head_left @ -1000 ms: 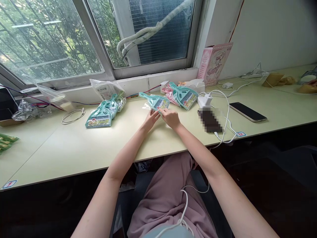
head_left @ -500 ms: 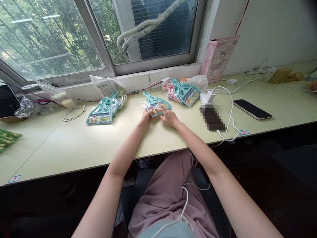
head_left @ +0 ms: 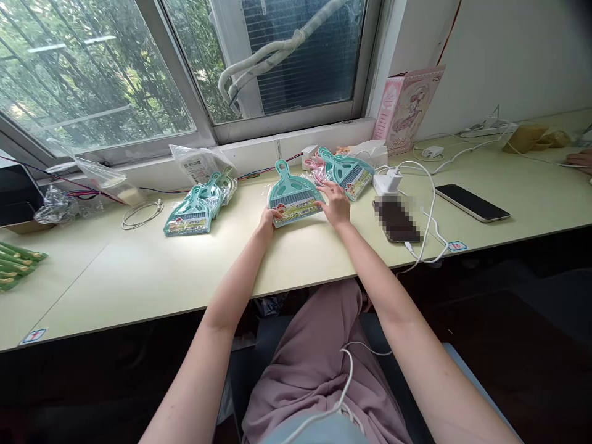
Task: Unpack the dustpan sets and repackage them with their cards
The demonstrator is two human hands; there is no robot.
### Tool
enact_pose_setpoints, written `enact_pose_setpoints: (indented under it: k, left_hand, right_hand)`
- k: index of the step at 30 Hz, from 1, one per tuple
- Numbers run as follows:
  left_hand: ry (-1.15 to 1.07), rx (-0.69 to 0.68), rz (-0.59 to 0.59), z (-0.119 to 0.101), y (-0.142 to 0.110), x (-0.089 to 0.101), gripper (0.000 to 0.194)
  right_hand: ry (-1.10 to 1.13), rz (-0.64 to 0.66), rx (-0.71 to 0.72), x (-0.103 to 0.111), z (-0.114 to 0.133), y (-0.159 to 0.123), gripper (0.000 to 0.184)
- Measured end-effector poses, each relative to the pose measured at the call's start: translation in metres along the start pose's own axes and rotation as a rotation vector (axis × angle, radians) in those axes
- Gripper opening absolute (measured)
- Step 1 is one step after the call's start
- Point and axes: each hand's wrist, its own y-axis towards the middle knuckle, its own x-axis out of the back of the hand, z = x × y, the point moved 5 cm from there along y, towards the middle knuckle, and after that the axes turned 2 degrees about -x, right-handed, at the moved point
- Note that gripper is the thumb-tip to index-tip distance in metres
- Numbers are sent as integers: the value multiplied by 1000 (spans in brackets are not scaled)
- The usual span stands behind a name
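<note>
Between my hands is a teal mini dustpan and brush set (head_left: pixel 289 191) in clear wrap, its handle pointing away from me and its printed label facing me. It is tilted up at the far side. My left hand (head_left: pixel 267 223) grips its lower left corner, and its fingers are partly hidden beneath. My right hand (head_left: pixel 337 205) holds the right edge, thumb in front and fingers along the top corner. To the left lies a pile of similar wrapped sets (head_left: pixel 189 216). Behind my right hand, more teal sets (head_left: pixel 349 172) rest against a pink set (head_left: pixel 316 166).
A phone with a blurred screen (head_left: pixel 398 222) lies right of my hands, beside a white charger (head_left: pixel 388 180) and cables. Farther right are another phone (head_left: pixel 472 202) and another person's hand (head_left: pixel 580 161). A pink box (head_left: pixel 407 111) stands at the wall; a coiled cable (head_left: pixel 141 216) lies left.
The dustpan and brush set has been raised from lying flatter on the table to a tilt facing me. My right hand has shifted from its front to its right edge.
</note>
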Motion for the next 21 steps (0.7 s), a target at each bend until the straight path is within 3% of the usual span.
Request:
enact_pose_setpoints:
  k: [3,6,9,12,15,18,21]
  left_hand:
    - [8,2,-24,-1,1,1,53]
    - [12,4,-10,-1,0,1,50]
    - [-7,7,91,-2,-2,-4,50]
    - [-17,4,239,-4,-9,-13,51]
    - [-18,-18,314,-5,-15,-20,48]
    - [-39,-53,259,-4,-16,-21,55]
    - [-47,-77,139,-5,-15,-17,74]
  right_hand:
    - [156,7,-118,-9,-12,3,63]
    - [312,107,-223,-23,-21,6,56]
    - [435,123,-306,-27,-26,9,44]
    - [542,48,-366,-20,-31,12,47]
    - [586,0,-410,-14,-33,12,51]
    - [608,-19,-445,-13,-33,9,58]
    - [609,-18,-485,-14,-31,6,60]
